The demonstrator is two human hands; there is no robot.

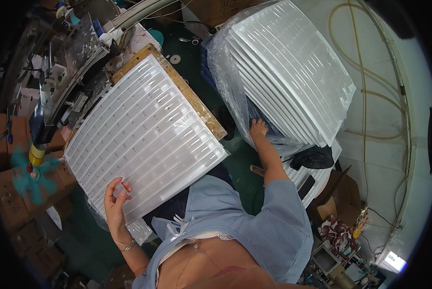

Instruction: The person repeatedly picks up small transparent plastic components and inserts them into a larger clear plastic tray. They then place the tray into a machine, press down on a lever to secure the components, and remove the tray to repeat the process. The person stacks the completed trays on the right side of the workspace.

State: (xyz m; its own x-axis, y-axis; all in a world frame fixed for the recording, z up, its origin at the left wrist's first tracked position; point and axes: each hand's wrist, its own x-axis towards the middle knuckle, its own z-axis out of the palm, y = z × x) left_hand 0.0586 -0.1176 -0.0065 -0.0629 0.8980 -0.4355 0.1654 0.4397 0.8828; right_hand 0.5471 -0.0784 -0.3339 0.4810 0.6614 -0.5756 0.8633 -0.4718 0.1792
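Loosely, the left hand (117,195) curls above a dark-specked tray (177,184); the right hand (259,129) meets a bag (220,60) of stacked trays (293,60); both grips unclear.

One person (283,221) with two hands, a left hand (113,197) and a right hand (258,128); one ribbed white tray (153,159) by itself; one stack of white trays (293,53), at least six deep, the exact number hard to tell; one wooden board (196,108); one clear plastic wrap (223,62); one teal fan (34,176); one black bag (317,157); one open cardboard box (348,192); one necklace (196,247); one white bow (177,225); small marks along the single tray's rows, too many and too small to count.
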